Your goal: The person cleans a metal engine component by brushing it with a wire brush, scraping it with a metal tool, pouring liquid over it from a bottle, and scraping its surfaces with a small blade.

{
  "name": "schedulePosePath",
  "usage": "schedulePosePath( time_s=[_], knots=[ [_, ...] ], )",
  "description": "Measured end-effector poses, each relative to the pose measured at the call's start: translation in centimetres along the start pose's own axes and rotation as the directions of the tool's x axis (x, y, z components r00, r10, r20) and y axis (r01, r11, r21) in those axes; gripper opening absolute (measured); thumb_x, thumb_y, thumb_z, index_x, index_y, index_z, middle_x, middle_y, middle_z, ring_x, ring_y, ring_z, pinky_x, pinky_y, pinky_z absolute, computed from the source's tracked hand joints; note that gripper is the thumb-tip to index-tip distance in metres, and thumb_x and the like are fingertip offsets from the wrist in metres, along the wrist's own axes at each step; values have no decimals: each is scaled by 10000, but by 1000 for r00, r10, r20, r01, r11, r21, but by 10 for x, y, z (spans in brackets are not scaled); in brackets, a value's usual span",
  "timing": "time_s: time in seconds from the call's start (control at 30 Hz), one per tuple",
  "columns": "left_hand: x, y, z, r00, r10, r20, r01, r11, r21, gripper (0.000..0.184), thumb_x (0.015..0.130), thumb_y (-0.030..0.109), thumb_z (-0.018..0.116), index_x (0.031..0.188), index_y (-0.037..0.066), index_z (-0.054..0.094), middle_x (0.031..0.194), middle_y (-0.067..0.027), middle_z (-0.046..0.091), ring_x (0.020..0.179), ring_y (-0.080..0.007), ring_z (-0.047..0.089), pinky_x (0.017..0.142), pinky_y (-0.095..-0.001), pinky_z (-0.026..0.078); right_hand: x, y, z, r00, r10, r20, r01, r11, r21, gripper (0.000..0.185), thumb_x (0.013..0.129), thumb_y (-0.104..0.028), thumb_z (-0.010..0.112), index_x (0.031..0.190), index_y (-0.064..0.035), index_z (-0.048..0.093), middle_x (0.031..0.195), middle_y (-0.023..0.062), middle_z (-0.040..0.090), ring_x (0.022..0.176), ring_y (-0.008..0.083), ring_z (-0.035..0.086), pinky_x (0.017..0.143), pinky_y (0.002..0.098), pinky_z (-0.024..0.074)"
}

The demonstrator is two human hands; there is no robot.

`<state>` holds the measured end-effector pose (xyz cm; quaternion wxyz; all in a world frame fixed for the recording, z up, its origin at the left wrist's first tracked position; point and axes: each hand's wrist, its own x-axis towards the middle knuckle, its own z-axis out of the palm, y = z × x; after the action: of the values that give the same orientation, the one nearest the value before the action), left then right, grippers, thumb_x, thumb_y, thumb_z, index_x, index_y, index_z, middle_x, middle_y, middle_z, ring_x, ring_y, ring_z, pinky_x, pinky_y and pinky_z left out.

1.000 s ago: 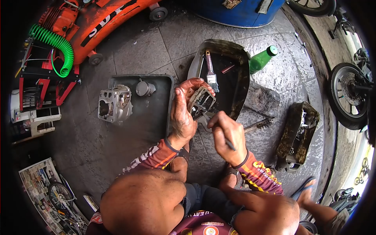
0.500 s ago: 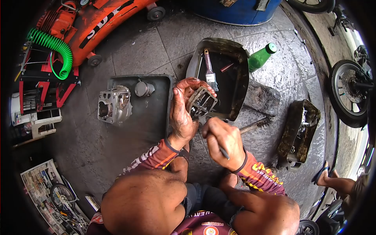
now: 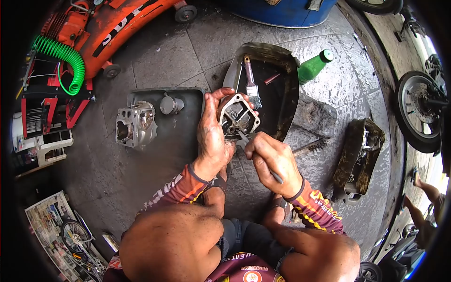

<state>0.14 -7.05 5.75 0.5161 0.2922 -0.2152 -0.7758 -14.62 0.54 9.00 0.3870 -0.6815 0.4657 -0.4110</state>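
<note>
Working on the cover (image 3: 230,120) at the centre of the frame, apparently scraping or picking at its inner face. Holding it in the left hand (image 3: 212,141), half closed, with fingers curled round behind it and palm along its left side. Gripping a slim tool (image 3: 278,178) in the right hand (image 3: 277,162), closed firmly, with fingers wrapped round the shaft. Reaching in from the lower right, with the tip at the cover's lower part; impossible to tell exactly what lies under it.

As a judgement, calls for a steady left hold and small, light strokes of the tip, without slipping towards the left fingers.

Facing up towards the camera with the ribbed, hollow side; tilted slightly, with one corner towards the top of the frame. Nearly square in outline, so hard to settle on a long axis; seems to run roughly from top to bottom of the frame.

Left of centre, on the floor (image 3: 174,51), a tray (image 3: 181,134) with a cylinder (image 3: 136,124) and piston (image 3: 171,104). Above and right of the hands, a pan (image 3: 277,105) with a brush (image 3: 252,89) inside; just beside it, a green bottle (image 3: 313,68).
</note>
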Motion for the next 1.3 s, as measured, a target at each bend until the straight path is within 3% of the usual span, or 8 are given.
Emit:
schedulePosePath(
  time_s=[0.33,0.73,0.8,0.87,1.0,1.13,1.23,1.3],
  knots=[
    [-3,16,1,940,-315,-128,337,914,228,520,1061,484,316,1176,32,545,990,-157,656,865,-225,685,772,-366,612,0,-3,-10,936,8,351,64,979,-193,239,795,-86,656,1007,-114,549,880,104,540,737,332,628,575,427,511],
    [-7,2,13,995,39,95,-69,939,338,550,1063,501,281,1232,23,491,1040,-148,642,929,-197,651,859,-342,543,-2,-27,-1,980,188,58,-181,977,-114,56,845,-15,514,889,-34,541,766,132,573,688,374,613,616,439,485],
    [-11,-9,11,987,65,148,-89,984,157,557,1061,511,254,1264,36,462,1057,-156,630,951,-226,648,868,-364,546,4,-21,-11,971,198,130,-227,936,270,61,838,15,474,855,-2,530,761,143,558,665,355,602,621,415,482],
    [-5,-8,6,975,81,205,-95,994,60,538,1048,544,268,1267,86,447,1053,-153,584,967,-273,626,884,-470,557,1,-17,-3,994,95,45,-105,950,294,89,828,48,443,843,16,526,752,152,545,666,337,595,634,396,481],
    [-4,-6,4,975,113,191,-131,988,83,531,1050,540,267,1270,93,450,1047,-149,580,968,-261,618,896,-483,551,-9,-16,8,986,139,-92,-143,989,-37,81,810,32,493,860,-18,532,779,143,569,689,369,607,615,425,497],
    [-11,-10,4,989,48,138,-49,999,9,526,1054,528,261,1272,90,452,1060,-149,579,988,-260,613,911,-485,545,-2,-13,-5,989,123,84,-141,951,273,83,815,29,489,866,-18,536,777,139,566,699,355,617,628,412,507],
    [-5,-7,6,988,73,137,-74,997,-2,531,1052,530,269,1266,79,450,1067,-155,596,986,-261,628,901,-450,554,-9,-11,5,987,87,-136,-84,996,23,68,835,23,481,858,-17,531,769,143,564,685,358,617,624,418,504],
    [-7,-8,4,991,46,126,-48,999,11,517,1052,522,289,1266,83,456,1081,-147,586,1001,-275,616,917,-486,546,-9,-19,2,995,104,4,-104,995,10,72,833,29,486,862,-16,533,771,143,566,683,364,615,620,424,500]
  ],
)
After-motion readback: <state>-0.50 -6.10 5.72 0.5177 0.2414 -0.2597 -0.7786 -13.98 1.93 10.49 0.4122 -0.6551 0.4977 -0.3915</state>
